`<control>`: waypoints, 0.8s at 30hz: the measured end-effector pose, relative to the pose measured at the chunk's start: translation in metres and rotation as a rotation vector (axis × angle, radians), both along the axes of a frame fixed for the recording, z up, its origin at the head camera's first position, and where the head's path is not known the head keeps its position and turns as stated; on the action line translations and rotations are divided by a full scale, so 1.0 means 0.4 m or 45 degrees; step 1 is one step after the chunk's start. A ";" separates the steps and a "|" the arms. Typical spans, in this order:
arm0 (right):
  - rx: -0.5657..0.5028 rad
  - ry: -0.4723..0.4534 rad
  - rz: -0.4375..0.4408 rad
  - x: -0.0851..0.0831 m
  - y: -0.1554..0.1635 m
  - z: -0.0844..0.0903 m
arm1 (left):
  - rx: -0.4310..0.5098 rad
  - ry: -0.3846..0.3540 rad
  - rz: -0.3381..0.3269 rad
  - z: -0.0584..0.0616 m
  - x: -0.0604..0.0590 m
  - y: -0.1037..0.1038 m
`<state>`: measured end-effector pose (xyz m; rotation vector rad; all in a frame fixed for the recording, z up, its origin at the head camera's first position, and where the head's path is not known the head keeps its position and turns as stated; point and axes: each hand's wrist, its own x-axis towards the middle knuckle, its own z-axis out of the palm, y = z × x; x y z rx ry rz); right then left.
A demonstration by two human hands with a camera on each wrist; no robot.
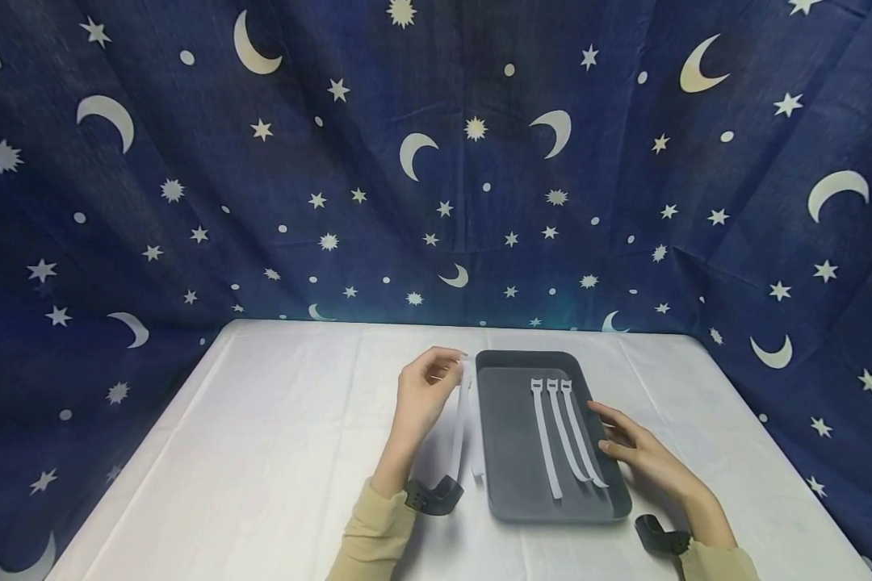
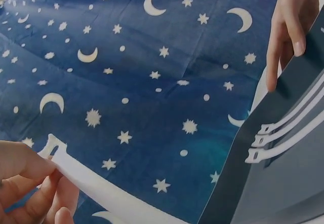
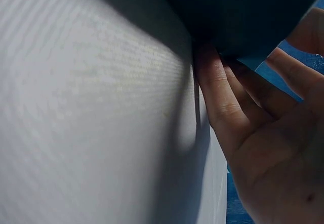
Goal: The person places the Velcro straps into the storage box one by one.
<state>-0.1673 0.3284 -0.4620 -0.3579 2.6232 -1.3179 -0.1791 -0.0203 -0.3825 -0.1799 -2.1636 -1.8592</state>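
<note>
My left hand (image 1: pixel 425 387) pinches the head end of a long white strap (image 1: pixel 459 428), and the rest trails down onto the white cloth just left of a dark grey tray (image 1: pixel 512 452). In the left wrist view my left hand's fingers (image 2: pixel 25 178) grip the strap (image 2: pixel 101 188) near its slotted tip. Three more white straps (image 1: pixel 563 436) lie side by side in the tray (image 2: pixel 283 188). My right hand (image 1: pixel 632 444) holds the tray's right rim, thumb inside and fingers along the outer wall (image 3: pixel 217 97).
The table carries a white cloth (image 1: pixel 276 452), with bare cloth to the left of my hands. A dark blue backdrop (image 1: pixel 436 161) with moons and stars hangs behind the table and down both sides. Black camera mounts (image 1: pixel 432 496) sit at both wrists.
</note>
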 end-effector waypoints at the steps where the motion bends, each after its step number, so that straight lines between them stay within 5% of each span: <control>1: -0.002 0.000 0.000 0.000 0.000 -0.001 | 0.004 0.002 -0.007 0.001 0.002 0.004; 17: -0.029 0.005 0.006 0.007 0.004 -0.005 | 0.053 -0.054 -0.114 0.007 0.025 0.065; 24: -0.039 0.052 0.039 0.005 0.003 -0.001 | 0.075 -0.051 -0.172 0.073 0.063 0.085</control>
